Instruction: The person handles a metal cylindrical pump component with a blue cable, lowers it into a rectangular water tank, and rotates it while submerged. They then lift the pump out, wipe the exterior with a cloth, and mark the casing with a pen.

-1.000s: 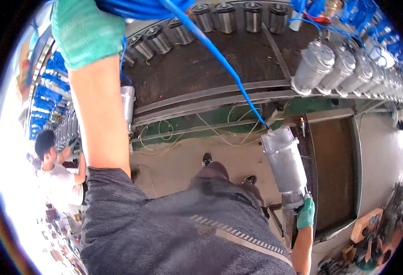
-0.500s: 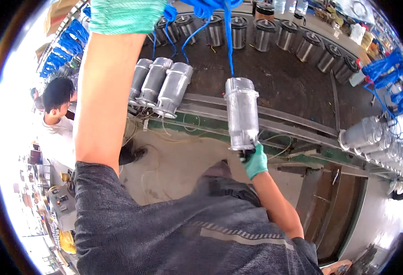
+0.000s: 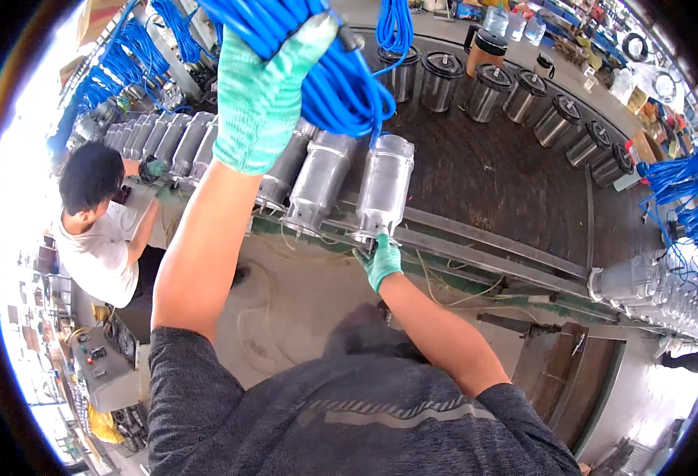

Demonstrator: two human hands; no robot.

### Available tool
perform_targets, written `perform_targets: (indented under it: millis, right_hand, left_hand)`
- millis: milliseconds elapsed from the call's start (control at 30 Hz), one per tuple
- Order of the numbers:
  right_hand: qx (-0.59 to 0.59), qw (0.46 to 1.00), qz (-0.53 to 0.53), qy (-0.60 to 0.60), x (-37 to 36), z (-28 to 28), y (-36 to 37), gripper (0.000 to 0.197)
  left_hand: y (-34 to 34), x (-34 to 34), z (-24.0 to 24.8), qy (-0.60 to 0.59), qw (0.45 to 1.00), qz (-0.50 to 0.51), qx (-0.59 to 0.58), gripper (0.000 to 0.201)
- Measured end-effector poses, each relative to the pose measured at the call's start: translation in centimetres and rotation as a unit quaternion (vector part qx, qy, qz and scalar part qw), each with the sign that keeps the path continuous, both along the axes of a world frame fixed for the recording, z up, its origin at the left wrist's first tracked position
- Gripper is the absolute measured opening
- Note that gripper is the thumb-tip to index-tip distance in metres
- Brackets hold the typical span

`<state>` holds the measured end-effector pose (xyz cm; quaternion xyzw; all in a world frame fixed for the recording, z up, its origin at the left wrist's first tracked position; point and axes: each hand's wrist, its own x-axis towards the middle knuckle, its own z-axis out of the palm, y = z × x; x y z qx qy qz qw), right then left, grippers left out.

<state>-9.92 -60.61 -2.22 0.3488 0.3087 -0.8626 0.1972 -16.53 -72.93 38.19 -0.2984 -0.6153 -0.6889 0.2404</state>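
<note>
My left hand, in a green knit glove, is raised over the bench and closed around a coil of blue cable. The coil hangs down to the top end of a silver metal cylinder, which looks wrapped in clear film. At that cylinder's near, flanged end, my right hand, also in a green glove, grips its lower rim. Part of the right fingers is hidden beneath it. Just to the left stands a similar silver cylinder, with others in a row beyond my left forearm.
Shiny cylinders with black tops line the far side of the dark bench top. A metal rail edges the near side. More blue cable coils hang at right. At left, a co-worker in a white shirt reaches toward the row.
The cylinder in my right hand has moved left, close beside the row. My left hand has come lower into view with the blue coil. The co-worker's arm now reaches out.
</note>
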Motion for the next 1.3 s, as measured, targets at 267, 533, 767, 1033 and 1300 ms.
perform_targets:
  millis: [267, 533, 767, 1033, 1300]
  right_hand:
    - [0.024, 0.999, 0.036, 0.002, -0.3, 1.9, -0.5, 0.037]
    - [0.251, 0.884, 0.38, 0.103, 2.0, 5.1, 8.1, 0.062]
    - [0.458, 0.887, 0.049, 0.007, 11.6, -7.5, 31.9, 0.037]
    - [0.413, 0.888, -0.086, -0.181, 34.0, -13.6, 40.4, 0.03]
    - [0.418, 0.861, -0.005, -0.289, 45.0, -12.7, 35.1, 0.054]
  left_hand:
    - [-4.7, -1.8, -3.1, -0.043, 0.993, 0.082, -0.079, 0.035]
    - [-5.2, -3.9, -7.5, -0.177, 0.981, 0.073, -0.02, 0.054]
    - [1.4, -11.0, -6.9, -0.142, 0.986, 0.049, -0.075, 0.049]
    - [5.8, -20.2, -3.6, -0.085, 0.989, -0.021, -0.122, 0.047]
    - [10.7, -25.9, -0.9, -0.115, 0.987, -0.023, -0.114, 0.039]
